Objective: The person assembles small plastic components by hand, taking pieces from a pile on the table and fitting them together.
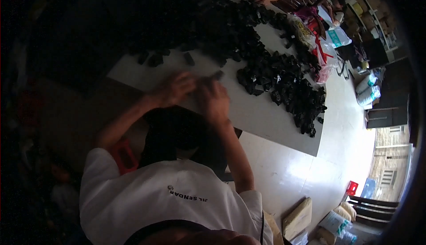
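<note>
Left hand (177, 87): I read it as blurred, fingers curled toward the small dark piece (216, 75); grip not resolvable.
Right hand (214, 99): fingers bent around the same piece; I cannot tell if they clamp it.
Piece location: between both hands, above the white table (257, 112), near its front edge.
Handling: I judge it light, rigid, not fragile; pinch at the ends.
Supply: black pile (275, 76), well apart to the right.

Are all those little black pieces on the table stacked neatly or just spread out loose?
Spread out loose: the black pieces lie in an uneven heap trailing across the white table, a few strays apart near the edge.
</note>
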Demonstrator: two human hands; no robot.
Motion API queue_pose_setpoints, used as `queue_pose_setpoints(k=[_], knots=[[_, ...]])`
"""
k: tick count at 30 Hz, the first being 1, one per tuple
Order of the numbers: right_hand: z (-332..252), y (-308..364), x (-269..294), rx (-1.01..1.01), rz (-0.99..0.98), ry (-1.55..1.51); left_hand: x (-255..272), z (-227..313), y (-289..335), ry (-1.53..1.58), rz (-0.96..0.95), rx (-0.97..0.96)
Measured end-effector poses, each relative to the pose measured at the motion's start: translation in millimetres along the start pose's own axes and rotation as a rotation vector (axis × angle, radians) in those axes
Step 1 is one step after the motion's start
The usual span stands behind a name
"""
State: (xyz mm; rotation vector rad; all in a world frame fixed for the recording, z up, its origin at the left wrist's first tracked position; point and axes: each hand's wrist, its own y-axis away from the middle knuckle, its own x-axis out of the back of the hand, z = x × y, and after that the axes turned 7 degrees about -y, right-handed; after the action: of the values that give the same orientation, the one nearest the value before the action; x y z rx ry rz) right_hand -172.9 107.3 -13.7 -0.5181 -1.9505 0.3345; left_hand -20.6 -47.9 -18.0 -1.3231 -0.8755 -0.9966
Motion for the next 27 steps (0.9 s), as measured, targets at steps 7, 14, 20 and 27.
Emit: queue_pose_setpoints(k=[7, 14, 20, 27], knots=[[-20, -77, -40, 0.109, 0.068, -0.098, 22, -45, 22, -0.111, 0.188, 0.304], [68, -39, 47, -0.058, 0.318, 0.024, 13, -10, 9, -0.173, 0.278, 0.366], [165, 8, 148, -0.239, 0.250, 0.406, -8, 38, -47, -0.133, 0.083, 0.161], [172, 42, 141, -0.304, 0.183, 0.325, -14, 48, -65, -0.211, 0.056, 0.147]])
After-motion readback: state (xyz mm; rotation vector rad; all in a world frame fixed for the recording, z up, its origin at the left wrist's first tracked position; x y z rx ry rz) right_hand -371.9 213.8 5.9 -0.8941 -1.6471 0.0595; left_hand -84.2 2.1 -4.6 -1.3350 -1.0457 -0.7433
